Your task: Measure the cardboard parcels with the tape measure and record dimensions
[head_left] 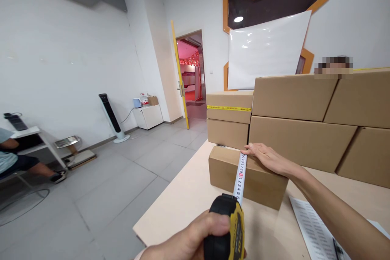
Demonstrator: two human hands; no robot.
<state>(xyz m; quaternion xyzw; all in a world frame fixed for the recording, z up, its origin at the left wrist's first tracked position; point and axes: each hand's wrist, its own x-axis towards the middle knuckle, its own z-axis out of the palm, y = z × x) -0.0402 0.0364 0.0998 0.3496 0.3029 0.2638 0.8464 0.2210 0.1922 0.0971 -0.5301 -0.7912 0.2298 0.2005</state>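
Left hand (195, 231) closed round tape measure (224, 221), near side of small carton (258, 185). Blade (239, 185) out over carton top; right hand (265, 156) fingertips at blade end, pinch or press hard to tell. Stacked boxes (298, 142) behind carton. Judged step: measuring carton; next calls for steady end, straight blade.

Head view: left hand (195, 231) grips black-and-yellow tape measure (227, 227), white blade (240, 180) drawn across 1 brown oblong cardboard box (252, 178), right hand (263, 156) at blade's far end.
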